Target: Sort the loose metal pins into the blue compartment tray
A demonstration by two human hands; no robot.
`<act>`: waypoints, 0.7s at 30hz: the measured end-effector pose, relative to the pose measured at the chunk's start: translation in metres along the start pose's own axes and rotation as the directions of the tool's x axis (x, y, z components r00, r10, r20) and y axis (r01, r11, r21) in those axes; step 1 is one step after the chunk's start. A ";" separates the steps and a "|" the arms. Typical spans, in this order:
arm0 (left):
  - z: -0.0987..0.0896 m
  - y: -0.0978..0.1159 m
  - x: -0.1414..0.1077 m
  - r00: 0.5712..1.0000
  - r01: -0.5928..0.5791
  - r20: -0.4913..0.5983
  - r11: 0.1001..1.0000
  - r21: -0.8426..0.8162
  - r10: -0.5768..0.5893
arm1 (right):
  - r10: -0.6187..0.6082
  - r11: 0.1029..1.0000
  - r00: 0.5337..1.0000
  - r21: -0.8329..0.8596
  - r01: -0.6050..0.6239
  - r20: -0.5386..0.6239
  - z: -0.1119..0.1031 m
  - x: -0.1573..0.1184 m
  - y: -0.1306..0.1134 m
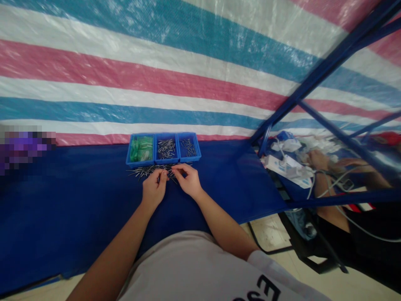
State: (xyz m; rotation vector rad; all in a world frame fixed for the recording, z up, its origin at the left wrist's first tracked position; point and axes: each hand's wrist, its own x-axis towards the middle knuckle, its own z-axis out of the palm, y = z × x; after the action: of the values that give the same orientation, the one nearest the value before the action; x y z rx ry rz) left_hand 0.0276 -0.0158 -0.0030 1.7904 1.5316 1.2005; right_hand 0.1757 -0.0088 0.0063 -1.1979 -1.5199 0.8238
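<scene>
My left hand (154, 188) is closed at the near edge of a loose pile of thin dark metal pieces (140, 171), like screws or nails. Across from it, my right hand (189, 180) has thumb and fingertips pressed together over the pile's right part. Whatever either hand pinches is too small to make out. Just behind the pile stand three joined blue bins (154, 155). Green and clear plastic packets (141, 148) fill the left one. Short metal pieces (166, 148) lie in the middle bin, and fewer, similar pieces (188, 147) in the right one.
The blue tabletop (78, 209) spreads around the bins, with a striped tarp (156, 83) behind. To the right rises a blue metal frame (291, 98). Beyond it are a white power strip (282, 166), cables and another person's arm (326, 192). A blurred purple patch sits far left.
</scene>
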 end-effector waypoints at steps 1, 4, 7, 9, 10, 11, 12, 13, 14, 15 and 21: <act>0.001 0.000 0.000 1.000 0.000 -0.006 1.000 -0.012 0.000 | 0.005 1.000 1.000 0.006 -0.005 -0.004 0.000 0.000 0.000; 0.002 -0.001 0.000 0.999 -0.021 -0.039 0.999 -0.027 0.020 | 0.015 1.000 1.000 0.012 -0.015 -0.011 0.001 0.001 0.001; 0.002 0.000 0.000 0.997 -0.046 -0.057 0.999 -0.017 0.045 | 0.007 1.000 1.000 0.013 -0.006 -0.002 0.001 0.000 0.000; 0.002 0.001 0.000 0.997 -0.048 -0.057 0.999 -0.015 0.047 | -0.013 1.000 1.000 -0.006 0.013 0.005 0.001 0.000 -0.001; 0.001 0.002 0.001 0.998 -0.047 -0.052 0.999 -0.011 0.046 | -0.026 0.999 1.000 -0.026 0.026 0.010 0.000 -0.001 -0.002; 0.001 0.003 0.001 0.998 -0.045 -0.045 0.999 -0.006 0.045 | -0.041 0.998 0.999 -0.054 0.042 0.018 0.000 -0.001 -0.002; 0.000 0.004 0.001 0.998 -0.043 -0.036 0.999 0.000 0.043 | -0.058 0.995 0.998 -0.085 0.060 0.029 -0.001 -0.002 -0.003; -0.001 0.004 0.001 0.999 -0.043 -0.025 0.999 0.007 0.043 | -0.077 0.990 0.996 -0.117 0.082 0.043 -0.001 -0.002 -0.003; -0.001 0.005 0.001 0.999 -0.042 -0.016 0.999 0.018 0.042 | -0.102 0.983 0.993 -0.147 0.109 0.061 -0.002 -0.002 -0.003; -0.002 0.005 0.001 0.999 -0.043 -0.011 0.999 0.033 0.043 | -0.130 0.975 0.989 -0.174 0.141 0.077 -0.002 -0.002 -0.003; -0.002 0.002 0.000 0.999 -0.051 -0.006 0.992 0.113 0.052 | -0.256 0.919 0.956 -0.272 0.286 0.141 -0.003 -0.001 -0.001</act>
State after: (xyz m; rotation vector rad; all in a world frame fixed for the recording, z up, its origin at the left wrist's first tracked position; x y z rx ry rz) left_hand 0.0269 -0.0169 -0.0005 1.9097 1.5965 1.1685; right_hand 0.1783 -0.0106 0.0075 -1.1281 -1.8918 0.4931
